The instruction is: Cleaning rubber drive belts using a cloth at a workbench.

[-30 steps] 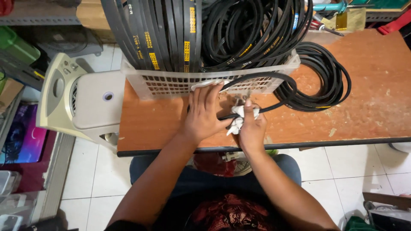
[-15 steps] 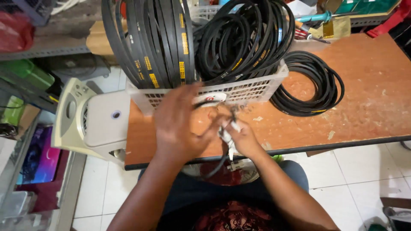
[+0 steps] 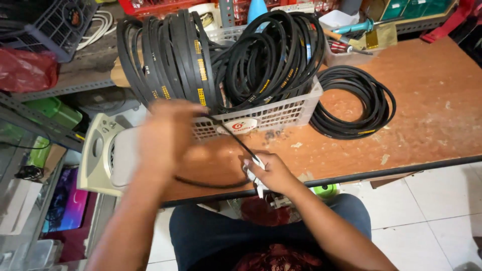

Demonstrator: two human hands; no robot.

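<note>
Two hands share one thin black belt (image 3: pixel 236 143) above the bench (image 3: pixel 432 100): our left hand (image 3: pixel 165 133) grips its upper end, our right hand (image 3: pixel 268 173) clamps belt and white tag (image 3: pixel 253 173) before the basket (image 3: pixel 271 115).

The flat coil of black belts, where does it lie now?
In the head view, the flat coil of black belts lies on the wooden table, just right of the white basket.

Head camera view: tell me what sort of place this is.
Probably a repair workshop or spare-parts shop: a white basket crammed with black rubber belts, a worn wooden bench, and tools on cluttered shelves behind.
</note>
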